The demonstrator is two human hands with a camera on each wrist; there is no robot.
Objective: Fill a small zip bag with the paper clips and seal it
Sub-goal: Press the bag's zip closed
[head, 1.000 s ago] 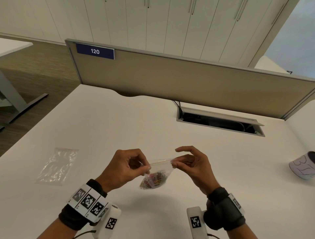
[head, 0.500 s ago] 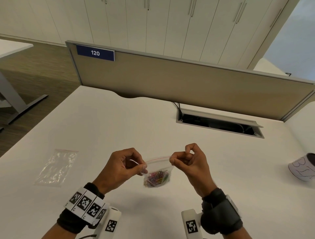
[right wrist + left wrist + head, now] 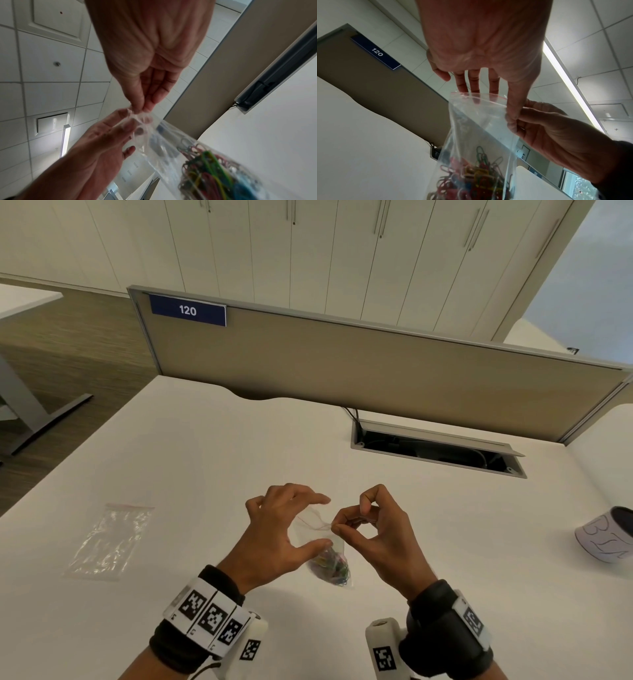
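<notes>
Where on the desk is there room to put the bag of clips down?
Bare desk stretches between the spare zip bags, the divider and the cable hatch. More lies between the right hand and the cup. It is crowded only under both hands, where the filled zip bag hangs.

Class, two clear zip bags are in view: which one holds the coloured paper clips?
The clear zip bag pinched by the right hand; the other bag lies flat on the white desk.
</notes>
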